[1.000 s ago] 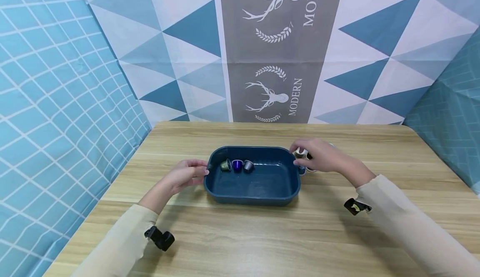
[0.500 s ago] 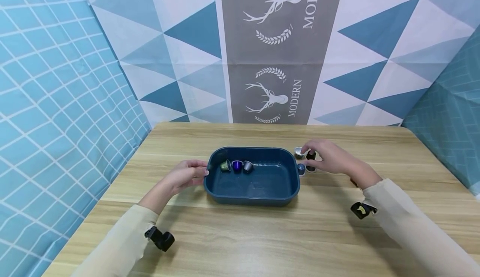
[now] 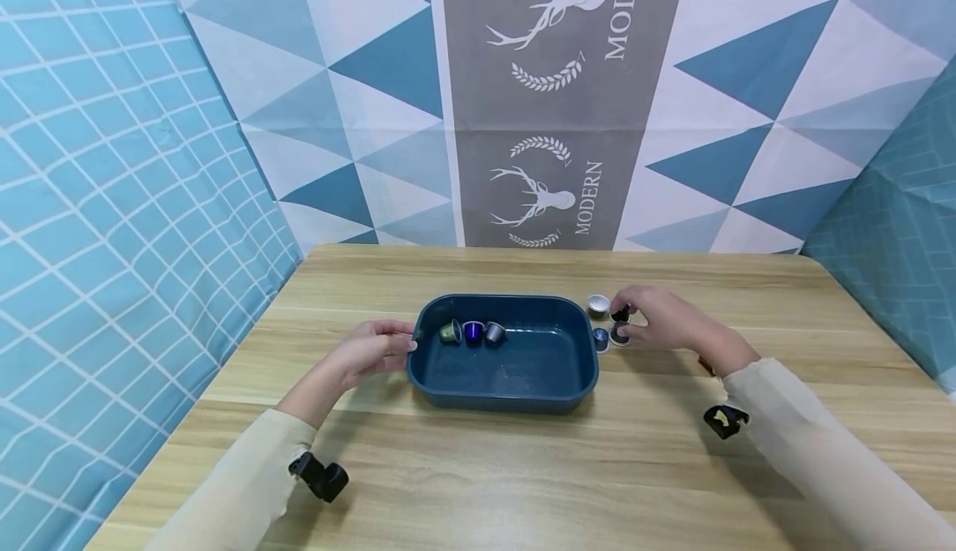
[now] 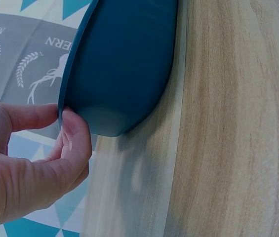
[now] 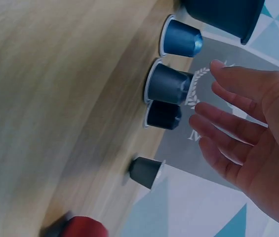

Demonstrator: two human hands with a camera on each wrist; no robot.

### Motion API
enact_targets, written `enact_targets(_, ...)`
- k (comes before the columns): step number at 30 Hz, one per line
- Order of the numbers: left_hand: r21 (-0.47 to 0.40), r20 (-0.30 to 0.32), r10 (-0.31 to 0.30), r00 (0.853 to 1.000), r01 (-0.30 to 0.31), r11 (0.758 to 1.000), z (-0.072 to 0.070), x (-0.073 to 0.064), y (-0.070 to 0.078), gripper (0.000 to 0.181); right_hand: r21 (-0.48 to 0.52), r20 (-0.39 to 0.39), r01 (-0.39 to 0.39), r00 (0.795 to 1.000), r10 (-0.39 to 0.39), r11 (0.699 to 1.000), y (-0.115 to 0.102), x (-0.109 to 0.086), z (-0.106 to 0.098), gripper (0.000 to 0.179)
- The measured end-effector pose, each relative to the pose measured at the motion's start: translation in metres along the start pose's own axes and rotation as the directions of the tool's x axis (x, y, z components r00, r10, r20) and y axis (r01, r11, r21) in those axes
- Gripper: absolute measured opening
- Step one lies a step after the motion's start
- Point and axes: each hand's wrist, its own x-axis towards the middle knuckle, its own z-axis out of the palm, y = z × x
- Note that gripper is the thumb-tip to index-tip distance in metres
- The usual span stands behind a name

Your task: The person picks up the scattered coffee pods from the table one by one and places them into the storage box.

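Observation:
A dark blue rectangular bin (image 3: 502,404) stands on the table. Its left rim is pinched between thumb and fingers of my left hand (image 3: 371,349), and the left wrist view shows the hand (image 4: 45,163) on the bin's edge (image 4: 124,59). Inside lie a green coffee capsule (image 3: 451,332), a purple one (image 3: 474,332) and a grey one (image 3: 495,333). Right of the bin, my right hand (image 3: 660,319) hovers with fingers apart at a dark capsule (image 5: 166,84) and a black capsule (image 5: 163,114). A blue capsule (image 5: 181,37) stands beside them.
A silver capsule (image 3: 598,305) sits behind the bin's right corner. Farther along in the right wrist view are a grey-green capsule (image 5: 145,171) on its side and a red capsule (image 5: 84,228) by a dark object. Patterned cloth walls (image 3: 358,103) border the wooden table (image 3: 478,485).
My right hand has shifted right, off the bin's right rim, and come down nearer the dark capsules. The silver and blue capsules now show. My left hand and the bin have stayed put.

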Motion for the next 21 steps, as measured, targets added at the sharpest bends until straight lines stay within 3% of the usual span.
enact_targets(21,0.004,0.001,-0.001,1.000,0.001,1.000,-0.001,0.000,0.000,0.047,-0.022,-0.015,0.034,0.999,-0.034,0.999,0.004,-0.002,0.015,0.021)
